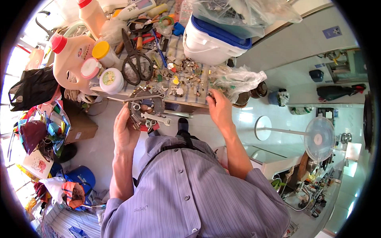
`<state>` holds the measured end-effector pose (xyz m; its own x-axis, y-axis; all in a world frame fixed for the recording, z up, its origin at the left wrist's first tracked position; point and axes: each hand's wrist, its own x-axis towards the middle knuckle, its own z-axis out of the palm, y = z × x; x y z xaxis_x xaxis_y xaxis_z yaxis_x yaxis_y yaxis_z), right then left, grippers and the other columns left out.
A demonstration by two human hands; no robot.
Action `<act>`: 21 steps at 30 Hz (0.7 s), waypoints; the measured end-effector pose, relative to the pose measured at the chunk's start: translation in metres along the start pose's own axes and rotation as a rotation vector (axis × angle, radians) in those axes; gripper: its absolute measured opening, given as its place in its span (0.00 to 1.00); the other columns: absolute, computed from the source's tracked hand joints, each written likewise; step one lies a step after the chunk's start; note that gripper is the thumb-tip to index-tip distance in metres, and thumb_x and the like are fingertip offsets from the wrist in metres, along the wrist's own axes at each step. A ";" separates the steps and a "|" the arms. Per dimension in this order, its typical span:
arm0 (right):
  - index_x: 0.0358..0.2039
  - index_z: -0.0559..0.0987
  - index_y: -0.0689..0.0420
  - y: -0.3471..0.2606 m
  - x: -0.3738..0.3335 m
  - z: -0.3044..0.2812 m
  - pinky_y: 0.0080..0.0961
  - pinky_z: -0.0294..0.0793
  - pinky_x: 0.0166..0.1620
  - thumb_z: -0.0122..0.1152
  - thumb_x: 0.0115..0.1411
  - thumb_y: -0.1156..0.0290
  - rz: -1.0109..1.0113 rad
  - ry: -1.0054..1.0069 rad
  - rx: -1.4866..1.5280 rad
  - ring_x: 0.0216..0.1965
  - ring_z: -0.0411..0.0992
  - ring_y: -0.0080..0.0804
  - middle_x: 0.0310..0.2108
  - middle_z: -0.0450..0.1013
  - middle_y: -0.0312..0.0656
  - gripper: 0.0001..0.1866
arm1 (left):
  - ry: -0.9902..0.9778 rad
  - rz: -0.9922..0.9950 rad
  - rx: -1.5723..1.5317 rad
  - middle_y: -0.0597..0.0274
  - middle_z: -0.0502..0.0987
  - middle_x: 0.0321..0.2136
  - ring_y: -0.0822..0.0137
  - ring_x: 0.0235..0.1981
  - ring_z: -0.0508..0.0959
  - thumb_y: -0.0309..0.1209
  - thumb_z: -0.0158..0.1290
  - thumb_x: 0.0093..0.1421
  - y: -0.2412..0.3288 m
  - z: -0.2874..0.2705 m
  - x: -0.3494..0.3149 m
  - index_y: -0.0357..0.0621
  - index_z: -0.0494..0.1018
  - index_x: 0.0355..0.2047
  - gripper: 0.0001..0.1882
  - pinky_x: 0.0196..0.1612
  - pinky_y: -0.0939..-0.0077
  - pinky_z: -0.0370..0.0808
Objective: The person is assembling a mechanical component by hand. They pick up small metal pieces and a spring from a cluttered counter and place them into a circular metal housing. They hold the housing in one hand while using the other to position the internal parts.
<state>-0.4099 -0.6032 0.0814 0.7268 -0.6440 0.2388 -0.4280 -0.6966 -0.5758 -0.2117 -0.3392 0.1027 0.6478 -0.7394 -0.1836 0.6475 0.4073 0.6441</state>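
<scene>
My left hand (124, 125) grips the left rim of a round dark tray (159, 104) at the table's near edge. In the tray lie an open-ended wrench (156, 118), a second long thin wrench (145, 97), a coil spring (135, 119) and several nuts. My right hand (219, 109) is at the table's front edge, thumb and fingers pinched together; what they hold, if anything, is too small to make out. Beyond it, a crumpled clear plastic bag (238, 81) lies on the table. Small metal and plastic bits (186, 77) are scattered between the two hands on the striped cloth.
Large black scissors (135, 63) lie left of the scattered bits. Plastic jugs (73, 59) and a white lidded jar (111, 80) crowd the table's left. A white bucket with a blue lid (214, 39) stands at the back. A pedestal fan (319, 139) stands to the right.
</scene>
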 end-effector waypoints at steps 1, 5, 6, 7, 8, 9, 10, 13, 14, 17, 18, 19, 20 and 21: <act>0.49 0.78 0.62 -0.003 0.003 -0.001 0.45 0.76 0.42 0.62 0.63 0.73 0.059 0.011 0.017 0.38 0.77 0.55 0.39 0.78 0.52 0.14 | 0.005 0.005 0.004 0.50 0.81 0.46 0.56 0.47 0.81 0.41 0.47 0.73 0.000 0.000 -0.001 0.33 0.71 0.56 0.23 0.54 0.57 0.78; 0.48 0.79 0.60 -0.011 0.005 -0.006 0.43 0.76 0.41 0.63 0.62 0.73 0.118 0.048 0.082 0.37 0.78 0.51 0.39 0.78 0.50 0.14 | 0.009 0.015 0.001 0.50 0.82 0.47 0.56 0.48 0.82 0.41 0.45 0.74 0.000 -0.003 -0.004 0.34 0.71 0.57 0.23 0.55 0.56 0.78; 0.48 0.79 0.60 -0.010 0.004 -0.005 0.43 0.76 0.41 0.63 0.62 0.73 0.115 0.043 0.087 0.37 0.78 0.51 0.39 0.78 0.50 0.14 | 0.007 0.012 -0.012 0.50 0.82 0.47 0.56 0.48 0.82 0.41 0.45 0.74 0.000 -0.005 -0.005 0.35 0.71 0.57 0.23 0.55 0.56 0.78; 0.47 0.80 0.59 -0.009 0.004 -0.004 0.42 0.76 0.40 0.64 0.61 0.73 0.062 0.017 0.070 0.37 0.78 0.50 0.39 0.78 0.48 0.13 | 0.013 0.018 -0.007 0.50 0.82 0.47 0.56 0.48 0.82 0.41 0.45 0.74 0.001 -0.004 -0.006 0.35 0.71 0.57 0.23 0.55 0.56 0.78; 0.46 0.81 0.58 -0.010 0.003 -0.003 0.41 0.76 0.40 0.65 0.61 0.74 0.007 -0.009 0.052 0.36 0.78 0.48 0.40 0.78 0.47 0.13 | 0.034 0.028 -0.025 0.49 0.81 0.47 0.56 0.48 0.81 0.40 0.45 0.74 0.002 -0.003 -0.008 0.32 0.69 0.59 0.24 0.54 0.58 0.78; 0.46 0.81 0.58 -0.012 0.003 -0.002 0.41 0.76 0.40 0.65 0.61 0.74 0.003 -0.013 0.060 0.36 0.78 0.48 0.40 0.78 0.47 0.13 | 0.055 0.038 -0.042 0.49 0.81 0.47 0.56 0.48 0.81 0.39 0.45 0.74 0.002 -0.002 -0.009 0.30 0.67 0.60 0.25 0.53 0.60 0.79; 0.45 0.81 0.58 -0.018 0.004 0.000 0.40 0.76 0.39 0.65 0.60 0.73 -0.042 -0.008 0.061 0.36 0.78 0.47 0.39 0.78 0.46 0.12 | 0.061 0.044 -0.040 0.49 0.81 0.47 0.56 0.48 0.81 0.39 0.45 0.74 0.002 -0.002 -0.010 0.30 0.67 0.60 0.25 0.53 0.60 0.79; 0.43 0.81 0.59 -0.030 0.013 0.010 0.37 0.77 0.37 0.66 0.59 0.75 -0.148 0.003 0.063 0.34 0.78 0.45 0.37 0.78 0.45 0.11 | 0.102 0.062 -0.040 0.50 0.81 0.48 0.58 0.49 0.81 0.39 0.46 0.73 0.004 -0.006 -0.012 0.30 0.67 0.60 0.25 0.54 0.61 0.77; 0.43 0.81 0.60 -0.034 0.016 0.014 0.35 0.77 0.36 0.66 0.59 0.76 -0.204 0.012 0.058 0.31 0.78 0.44 0.35 0.77 0.45 0.11 | 0.086 0.056 -0.080 0.50 0.81 0.49 0.55 0.50 0.81 0.40 0.46 0.74 0.003 -0.012 -0.013 0.33 0.69 0.60 0.24 0.57 0.55 0.76; 0.43 0.82 0.59 -0.049 0.025 0.024 0.36 0.78 0.36 0.69 0.57 0.72 -0.200 -0.069 0.007 0.33 0.78 0.44 0.36 0.77 0.44 0.13 | 0.076 0.061 -0.133 0.50 0.81 0.50 0.52 0.52 0.80 0.41 0.45 0.74 0.005 -0.017 -0.016 0.37 0.71 0.59 0.22 0.61 0.50 0.74; 0.43 0.82 0.59 -0.053 0.028 0.026 0.36 0.78 0.36 0.69 0.57 0.72 -0.204 -0.072 0.009 0.33 0.78 0.44 0.36 0.77 0.44 0.13 | 0.077 0.067 -0.146 0.50 0.81 0.50 0.51 0.52 0.80 0.40 0.46 0.74 0.005 -0.018 -0.018 0.37 0.71 0.59 0.22 0.61 0.50 0.74; 0.43 0.82 0.59 -0.057 0.031 0.029 0.37 0.78 0.38 0.70 0.56 0.70 -0.218 -0.101 -0.049 0.35 0.78 0.45 0.38 0.76 0.44 0.15 | 0.081 0.073 -0.146 0.50 0.81 0.50 0.51 0.52 0.80 0.40 0.46 0.74 0.006 -0.019 -0.019 0.37 0.71 0.59 0.22 0.61 0.50 0.74; 0.44 0.81 0.59 -0.059 0.034 0.031 0.38 0.77 0.39 0.71 0.56 0.68 -0.232 -0.130 -0.109 0.37 0.77 0.46 0.39 0.76 0.44 0.16 | 0.083 0.073 -0.146 0.49 0.81 0.49 0.51 0.52 0.80 0.40 0.45 0.74 0.006 -0.021 -0.020 0.37 0.72 0.58 0.22 0.61 0.49 0.74; 0.44 0.81 0.59 -0.058 0.036 0.033 0.38 0.77 0.39 0.71 0.56 0.68 -0.237 -0.132 -0.107 0.37 0.77 0.46 0.39 0.76 0.44 0.16 | 0.085 0.073 -0.145 0.49 0.81 0.49 0.50 0.51 0.80 0.40 0.45 0.74 0.006 -0.022 -0.022 0.37 0.72 0.58 0.21 0.61 0.49 0.74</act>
<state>-0.3406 -0.5751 0.0976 0.8740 -0.4174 0.2488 -0.2870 -0.8566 -0.4289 -0.2132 -0.3090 0.0947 0.7228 -0.6596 -0.2060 0.6445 0.5359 0.5454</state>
